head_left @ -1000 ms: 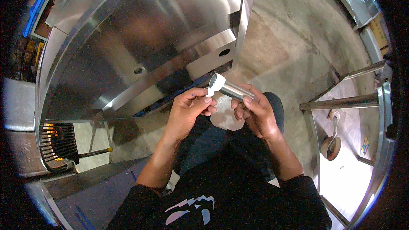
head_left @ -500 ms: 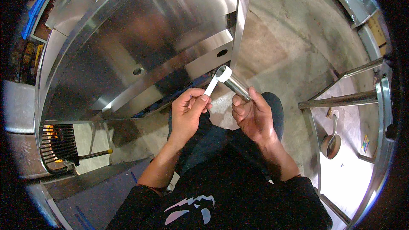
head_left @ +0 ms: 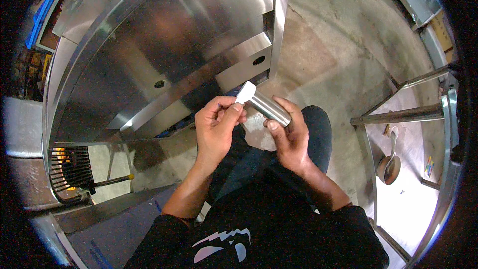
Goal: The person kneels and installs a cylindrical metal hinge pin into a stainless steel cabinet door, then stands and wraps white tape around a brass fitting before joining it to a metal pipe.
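A shiny metal tube [head_left: 271, 107] lies tilted in front of me, its far end toward the upper left. My right hand [head_left: 293, 142] is closed round the near end, the thumb below and the fingers above. White tape [head_left: 246, 91] encircles the far end. Between thumb and fingers, my left hand [head_left: 215, 123] pinches the short white tail of that tape close to the tube. The tube's far opening is turned out of sight.
Ahead stands a large stainless steel panel [head_left: 164, 35] with two round holes. A metal-framed rack [head_left: 398, 118] is at the right, with a ladle [head_left: 391, 167] beside it. A black slotted rack [head_left: 69, 169] with a yellow-tipped bar lies at the left.
The tube has turned, so its far opening no longer shows. My right hand has shifted its grip, its thumb now underneath. The tail between my left hand and the tube looks shorter.
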{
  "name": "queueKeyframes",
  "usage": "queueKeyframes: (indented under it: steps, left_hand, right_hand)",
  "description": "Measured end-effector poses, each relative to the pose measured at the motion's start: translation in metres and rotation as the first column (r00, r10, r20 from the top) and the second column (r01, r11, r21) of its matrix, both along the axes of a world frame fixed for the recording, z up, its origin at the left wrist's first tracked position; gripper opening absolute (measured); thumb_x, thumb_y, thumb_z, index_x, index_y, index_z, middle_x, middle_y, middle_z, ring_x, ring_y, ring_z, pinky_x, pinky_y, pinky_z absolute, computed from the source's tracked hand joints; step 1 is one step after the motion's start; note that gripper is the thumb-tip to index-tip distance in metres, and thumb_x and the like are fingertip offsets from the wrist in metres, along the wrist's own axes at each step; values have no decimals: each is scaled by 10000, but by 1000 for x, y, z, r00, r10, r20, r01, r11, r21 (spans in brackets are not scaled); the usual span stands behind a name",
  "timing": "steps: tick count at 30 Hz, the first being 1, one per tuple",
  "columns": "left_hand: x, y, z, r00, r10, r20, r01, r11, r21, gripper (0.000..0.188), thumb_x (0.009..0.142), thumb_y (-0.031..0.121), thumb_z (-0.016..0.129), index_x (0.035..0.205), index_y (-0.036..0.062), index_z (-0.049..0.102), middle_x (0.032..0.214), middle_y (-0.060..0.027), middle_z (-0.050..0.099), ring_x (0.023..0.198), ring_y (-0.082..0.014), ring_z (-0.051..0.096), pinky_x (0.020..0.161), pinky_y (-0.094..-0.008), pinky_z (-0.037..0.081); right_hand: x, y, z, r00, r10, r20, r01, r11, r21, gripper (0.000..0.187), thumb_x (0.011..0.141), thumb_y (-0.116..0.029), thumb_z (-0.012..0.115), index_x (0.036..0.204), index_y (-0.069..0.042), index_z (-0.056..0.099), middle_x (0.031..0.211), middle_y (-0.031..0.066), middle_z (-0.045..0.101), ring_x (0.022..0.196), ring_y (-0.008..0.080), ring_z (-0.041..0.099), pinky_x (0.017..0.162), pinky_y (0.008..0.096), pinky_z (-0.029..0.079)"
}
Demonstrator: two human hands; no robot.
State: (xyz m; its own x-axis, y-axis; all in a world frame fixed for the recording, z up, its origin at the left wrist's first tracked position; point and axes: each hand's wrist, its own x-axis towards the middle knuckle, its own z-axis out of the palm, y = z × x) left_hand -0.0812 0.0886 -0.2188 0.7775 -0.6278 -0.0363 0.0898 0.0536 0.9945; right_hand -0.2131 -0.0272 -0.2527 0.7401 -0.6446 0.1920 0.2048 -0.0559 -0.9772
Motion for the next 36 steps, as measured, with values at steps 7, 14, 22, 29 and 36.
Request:
queueKeyframes:
  steps: [7, 14, 22, 29, 36]
  left_hand:
    - [1, 5, 8, 993, -81, 82, 73, 993, 97, 209, 961, 88, 639, 1150, 4, 664, 997, -113, 711, 829, -170, 695, 729, -280, 545]
    - [26, 16, 17, 701, -184, 689, 100, 982, 161, 514, 859, 50, 733, 1346, 32, 568, 1277, -168, 596, 971, -210, 664, 786, -301, 553]
    - [43, -11, 15, 728, -360, 584, 310, 932, 188, 517, 870, 142, 744, 1356, 59, 589, 1161, -113, 669, 908, -201, 666, 757, -288, 535]
    - [43, -27, -11, 838, -371, 401, 225, 904, 365, 183, 970, 123, 597, 1089, 7, 675, 920, -109, 677, 810, -159, 647, 675, -291, 500]
    - [36, -41, -45, 940, -243, 240, 152, 926, 344, 272, 941, 135, 638, 1185, 24, 595, 739, -43, 596, 673, -134, 581, 626, -301, 460]
  right_hand:
    - [1, -13, 1, 998, 15, -60, -23, 990, -137, 456, 972, -176, 631, 1358, 18, 484, 1183, 190, 624, 1024, 279, 643, 911, 373, 501]
    - [-1, -28, 1, 954, 223, 202, -300, 701, 647, 470, 1000, -310, 570, 1309, 32, 479, 880, 93, 600, 719, 171, 589, 655, 301, 500]
    - [-2, -31, 5, 927, 361, 102, -326, 641, 695, 526, 971, -385, 589, 1289, 27, 512, 808, 63, 579, 642, 144, 553, 586, 293, 478]
    - [-4, -32, -12, 927, 365, -89, -310, 878, 365, 403, 1000, -202, 602, 1333, 1, 503, 1007, 98, 630, 854, 152, 609, 735, 293, 507]
    - [-11, -28, -33, 950, 204, -237, -277, 903, -329, 461, 945, -119, 659, 1368, -22, 502, 1161, 174, 643, 1057, 297, 645, 922, 375, 501]
